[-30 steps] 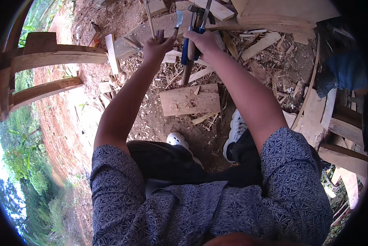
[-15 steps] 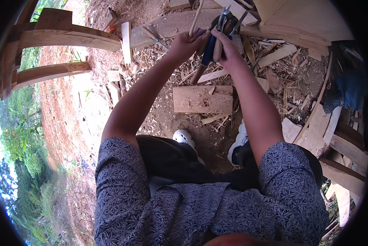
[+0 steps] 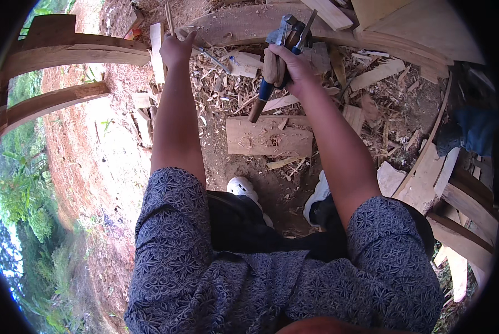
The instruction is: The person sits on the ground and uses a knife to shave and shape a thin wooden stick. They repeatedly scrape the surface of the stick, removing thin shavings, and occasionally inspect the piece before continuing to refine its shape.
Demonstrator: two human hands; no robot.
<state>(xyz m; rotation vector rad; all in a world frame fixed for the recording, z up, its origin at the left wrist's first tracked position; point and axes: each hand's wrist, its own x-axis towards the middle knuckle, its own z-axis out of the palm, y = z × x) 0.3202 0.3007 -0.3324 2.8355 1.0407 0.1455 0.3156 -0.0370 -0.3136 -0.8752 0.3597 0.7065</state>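
Observation:
My left hand (image 3: 177,51) is raised at the upper left, fingers closed around a slender wooden stick (image 3: 169,15) that points away from me. Close beside its thumb, a chisel-like tool (image 3: 213,58) with a thin metal blade lies near a curved plank. In my right hand (image 3: 295,65) is a bundle of hand tools: a hammer (image 3: 288,23) with a metal head, a wooden handle (image 3: 271,68), and a chisel (image 3: 309,29) whose blade points up and away. A blue-and-brown handle (image 3: 263,93) sticks out below the fist. My fingers hide parts of the bundle.
A long curved plank (image 3: 227,26) runs across the far side. A flat board (image 3: 269,136) with shavings on it lies before my white shoes (image 3: 243,188). Wood scraps and shavings cover the ground. Curved timbers (image 3: 88,49) rise at left; a large pale panel (image 3: 427,30) stands far right.
My left hand has moved left, away from the bundle, carrying the slender stick. My right hand has shifted slightly left and nearer, still gripping the tools.

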